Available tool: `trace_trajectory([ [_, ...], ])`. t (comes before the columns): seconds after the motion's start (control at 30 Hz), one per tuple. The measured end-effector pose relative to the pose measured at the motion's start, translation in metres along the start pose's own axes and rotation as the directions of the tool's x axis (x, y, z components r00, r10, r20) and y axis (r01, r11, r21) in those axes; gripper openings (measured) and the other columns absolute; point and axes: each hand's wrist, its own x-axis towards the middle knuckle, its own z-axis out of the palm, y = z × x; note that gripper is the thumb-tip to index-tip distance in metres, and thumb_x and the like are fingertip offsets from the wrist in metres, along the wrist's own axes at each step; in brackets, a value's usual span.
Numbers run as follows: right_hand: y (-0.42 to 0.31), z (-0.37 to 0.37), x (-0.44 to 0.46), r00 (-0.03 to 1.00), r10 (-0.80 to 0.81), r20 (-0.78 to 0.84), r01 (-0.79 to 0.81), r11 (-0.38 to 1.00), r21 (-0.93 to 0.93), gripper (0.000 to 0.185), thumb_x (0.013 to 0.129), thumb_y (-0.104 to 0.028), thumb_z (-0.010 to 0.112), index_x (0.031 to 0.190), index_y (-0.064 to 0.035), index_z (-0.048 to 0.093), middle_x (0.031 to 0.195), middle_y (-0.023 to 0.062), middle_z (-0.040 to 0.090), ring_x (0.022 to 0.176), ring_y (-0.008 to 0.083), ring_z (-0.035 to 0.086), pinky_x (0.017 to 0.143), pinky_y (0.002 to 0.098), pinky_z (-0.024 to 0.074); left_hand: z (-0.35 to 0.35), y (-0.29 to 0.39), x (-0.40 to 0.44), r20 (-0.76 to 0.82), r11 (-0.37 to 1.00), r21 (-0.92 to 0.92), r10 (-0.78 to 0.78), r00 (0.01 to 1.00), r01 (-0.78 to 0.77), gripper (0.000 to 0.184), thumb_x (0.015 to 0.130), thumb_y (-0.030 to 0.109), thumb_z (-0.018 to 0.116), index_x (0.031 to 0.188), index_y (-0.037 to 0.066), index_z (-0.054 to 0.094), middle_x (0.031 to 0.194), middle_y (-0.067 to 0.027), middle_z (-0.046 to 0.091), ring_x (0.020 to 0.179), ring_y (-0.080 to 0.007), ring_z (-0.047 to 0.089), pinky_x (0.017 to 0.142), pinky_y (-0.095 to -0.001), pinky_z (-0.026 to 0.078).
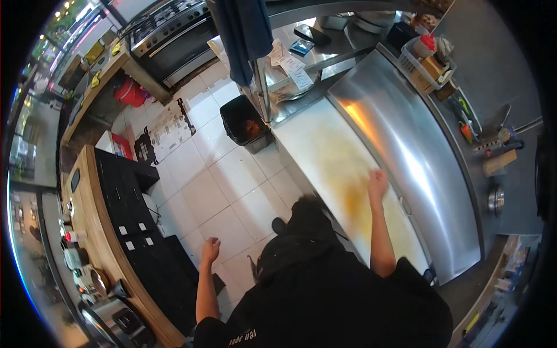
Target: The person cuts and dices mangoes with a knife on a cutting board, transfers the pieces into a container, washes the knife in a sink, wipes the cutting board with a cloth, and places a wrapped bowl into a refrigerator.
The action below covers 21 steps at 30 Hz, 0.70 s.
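Note:
My right hand point(377, 182) is over a long white cutting board point(331, 139) with a yellow-brown stain point(354, 200) beside the hand. Its fingers are smeared by motion, so their grip and anything in them cannot be made out. To the left, my left hand point(210, 249) hangs in the air above the tiled floor, its fingers loosely curled with nothing visible in them. A curved stainless steel lid point(412, 168) lies along the far side of the board.
A black bin point(246, 124) stands on the floor past the board's end. Receipts point(293, 66) and a phone point(312, 35) rest on a steel counter. A plastic basket point(426, 64) holds containers at upper right. Black drawers point(133, 214) under a wooden counter point(107, 243) line the left.

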Motion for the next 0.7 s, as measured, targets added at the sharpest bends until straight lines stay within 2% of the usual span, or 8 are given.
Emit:
trace_trajectory([
  [0.07, -0.093, 0.066, 0.004, 0.902, 0.074, 0.426, -0.298, 0.82, 0.489, 0.045, 0.089, -0.026, 0.07, 0.123, -0.0036, 0.05, 0.102, 0.0065, 0.059, 0.09, 0.0172, 0.061, 0.077, 0.0331, 0.051, -0.014, 0.039, 0.037, 0.032, 0.993, 0.055, 0.103, 0.994, -0.105, 0.034, 0.092, 0.025, 0.06, 0.112, -0.002, 0.065, 0.101, -0.023, 0.07, 0.094, -0.0331, 0.07, 0.082, -0.0411, 0.054],
  [0.2, -0.162, 0.214, 0.072, 0.729, 0.069, 0.681, -0.59, 0.567, 0.575, 0.048, 0.091, -0.024, 0.066, 0.126, 0.0001, 0.045, 0.106, 0.0116, 0.057, 0.094, 0.0233, 0.065, 0.078, 0.0353, 0.0549, -0.04, 0.131, 0.09, 0.105, 0.994, -0.027, 0.106, 0.989, -0.103, 0.035, 0.094, 0.025, 0.06, 0.117, -0.001, 0.063, 0.104, -0.0216, 0.07, 0.095, -0.0322, 0.07, 0.081, -0.0396, 0.054],
  [0.27, -0.159, 0.297, 0.125, 0.49, 0.164, 0.856, -0.861, 0.243, 0.446, 0.048, 0.091, -0.021, 0.065, 0.128, 0.0012, 0.044, 0.107, 0.0127, 0.056, 0.098, 0.027, 0.065, 0.076, 0.0446, 0.0577, -0.051, 0.167, 0.099, 0.043, 0.993, -0.069, 0.095, 0.995, -0.091, 0.035, 0.094, 0.024, 0.061, 0.117, -0.001, 0.063, 0.104, -0.0212, 0.07, 0.094, -0.0319, 0.07, 0.08, -0.0394, 0.054],
  [0.33, -0.171, 0.345, 0.138, 0.55, 0.278, 0.788, -0.832, 0.267, 0.486, 0.05, 0.093, -0.029, 0.06, 0.132, -0.0022, 0.043, 0.115, 0.019, 0.056, 0.103, 0.0313, 0.064, 0.077, 0.057, 0.0577, -0.073, 0.172, 0.094, 0.0, 0.991, -0.114, 0.071, 0.997, -0.071, 0.034, 0.094, 0.024, 0.061, 0.118, -0.001, 0.062, 0.105, -0.0209, 0.07, 0.093, -0.0316, 0.07, 0.079, -0.0391, 0.055],
  [0.4, -0.161, 0.372, 0.149, 0.597, -0.093, 0.797, -0.769, 0.217, 0.601, 0.054, 0.096, -0.041, 0.051, 0.137, -0.007, 0.043, 0.128, 0.0198, 0.054, 0.109, 0.0387, 0.061, 0.083, 0.0639, 0.0543, -0.075, 0.163, 0.091, -0.029, 0.991, -0.13, 0.013, 1.0, -0.017, 0.034, 0.094, 0.023, 0.063, 0.117, -0.001, 0.063, 0.104, -0.0201, 0.07, 0.092, -0.0307, 0.071, 0.078, -0.0391, 0.055],
  [0.47, -0.138, 0.389, 0.149, 0.609, -0.145, 0.78, -0.765, 0.151, 0.626, 0.057, 0.097, -0.049, 0.045, 0.139, -0.0118, 0.044, 0.136, 0.0138, 0.054, 0.115, 0.0412, 0.057, 0.091, 0.064, 0.0514, -0.068, 0.128, 0.09, -0.069, 0.992, -0.118, -0.058, 0.996, 0.049, 0.032, 0.093, 0.023, 0.064, 0.114, -0.001, 0.064, 0.103, -0.0198, 0.071, 0.093, -0.0306, 0.07, 0.08, -0.039, 0.055],
  [0.53, -0.16, 0.382, 0.149, 0.422, 0.226, 0.878, -0.896, -0.046, 0.442, 0.057, 0.096, -0.048, 0.048, 0.14, -0.0119, 0.045, 0.133, 0.0072, 0.057, 0.118, 0.0386, 0.055, 0.097, 0.0608, 0.0474, -0.062, 0.111, 0.093, -0.118, 0.986, -0.134, -0.115, 0.986, 0.099, 0.029, 0.091, 0.023, 0.065, 0.109, 0.0, 0.066, 0.101, -0.0198, 0.071, 0.094, -0.0313, 0.07, 0.082, -0.0399, 0.054],
  [0.7, -0.165, 0.364, 0.132, 0.499, 0.374, 0.782, -0.851, 0.038, 0.524, 0.052, 0.095, -0.046, 0.051, 0.134, -0.0122, 0.048, 0.129, 0.0082, 0.058, 0.115, 0.0367, 0.056, 0.095, 0.0578, 0.0473, -0.07, 0.145, 0.171, -0.087, 0.954, -0.246, -0.196, 0.977, 0.169, 0.031, 0.089, 0.025, 0.063, 0.108, 0.0, 0.067, 0.102, -0.0216, 0.07, 0.097, -0.0366, 0.067, 0.085, -0.0426, 0.053],
])
